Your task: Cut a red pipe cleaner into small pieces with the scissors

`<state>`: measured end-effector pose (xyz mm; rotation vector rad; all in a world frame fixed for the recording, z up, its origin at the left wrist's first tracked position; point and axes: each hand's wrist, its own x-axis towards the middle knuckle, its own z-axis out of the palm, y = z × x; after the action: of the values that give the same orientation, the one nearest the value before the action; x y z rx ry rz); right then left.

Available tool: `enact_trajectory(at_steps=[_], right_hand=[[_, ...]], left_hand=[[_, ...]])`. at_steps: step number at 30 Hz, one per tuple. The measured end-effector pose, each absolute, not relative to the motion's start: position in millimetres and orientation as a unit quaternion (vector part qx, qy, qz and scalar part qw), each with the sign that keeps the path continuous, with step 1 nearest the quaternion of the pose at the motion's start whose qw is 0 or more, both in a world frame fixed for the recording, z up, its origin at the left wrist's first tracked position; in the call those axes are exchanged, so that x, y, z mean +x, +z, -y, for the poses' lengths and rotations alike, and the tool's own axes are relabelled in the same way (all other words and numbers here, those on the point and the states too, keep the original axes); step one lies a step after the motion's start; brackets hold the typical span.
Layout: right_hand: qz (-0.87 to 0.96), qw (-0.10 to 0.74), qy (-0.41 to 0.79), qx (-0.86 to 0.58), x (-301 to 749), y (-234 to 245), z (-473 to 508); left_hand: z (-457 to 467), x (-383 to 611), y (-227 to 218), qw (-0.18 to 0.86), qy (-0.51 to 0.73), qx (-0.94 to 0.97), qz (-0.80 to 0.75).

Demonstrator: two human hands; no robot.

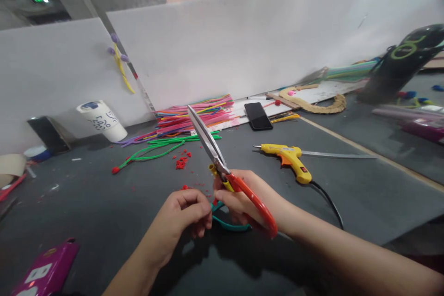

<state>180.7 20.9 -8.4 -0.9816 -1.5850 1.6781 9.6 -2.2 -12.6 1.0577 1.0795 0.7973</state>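
Note:
My right hand (243, 194) is closed around a pair of scissors with red handles (255, 203), its metal blades (208, 141) pointing up and to the left. A small yellow piece (228, 186) shows by the same fingers. Beneath that hand is a teal loop-shaped thing (229, 226), partly covered, whose kind I cannot make out. Close by on the left, my left hand (189, 212) has its fingers curled together; whatever they pinch is hidden. A bit of red (215, 201) shows between the two hands. Red clippings (181, 163) lie on the dark table just beyond.
A yellow glue gun (286, 157) with its cord lies at right. Behind are colourful pipe cleaners (194, 113), green stems (152, 150), a black phone (258, 116) and a cardboard curve (319, 104). A white cup (102, 120) stands left, a purple box (48, 268) nearer.

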Motion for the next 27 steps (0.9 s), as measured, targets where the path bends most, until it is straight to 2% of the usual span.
enact_trajectory(at_steps=[7, 13, 16, 19, 22, 27], right_hand=[[0.603, 0.306, 0.640, -0.366, 179, -6, -19], [0.599, 0.335, 0.592, -0.421, 179, -6, -26], [0.597, 0.353, 0.562, -0.451, 180, -10, -32], [0.597, 0.354, 0.548, -0.466, 182, -13, -38], [0.590, 0.349, 0.552, -0.475, 183, -15, -41], [0.591, 0.340, 0.555, -0.477, 184, -16, -41]], left_hand=[[2, 12, -11, 0.685, 0.368, 0.428, -0.460], [-1, 9, -13, 0.641, 0.376, 0.458, -0.487], [-11, 0, -13, 0.531, 0.376, 0.534, -0.540], [-31, -16, -16, 0.293, 0.334, 0.627, -0.640], [-55, -30, -21, 0.229, 0.317, 0.630, -0.671], [-78, -45, -38, 0.181, 0.295, 0.612, -0.712]])
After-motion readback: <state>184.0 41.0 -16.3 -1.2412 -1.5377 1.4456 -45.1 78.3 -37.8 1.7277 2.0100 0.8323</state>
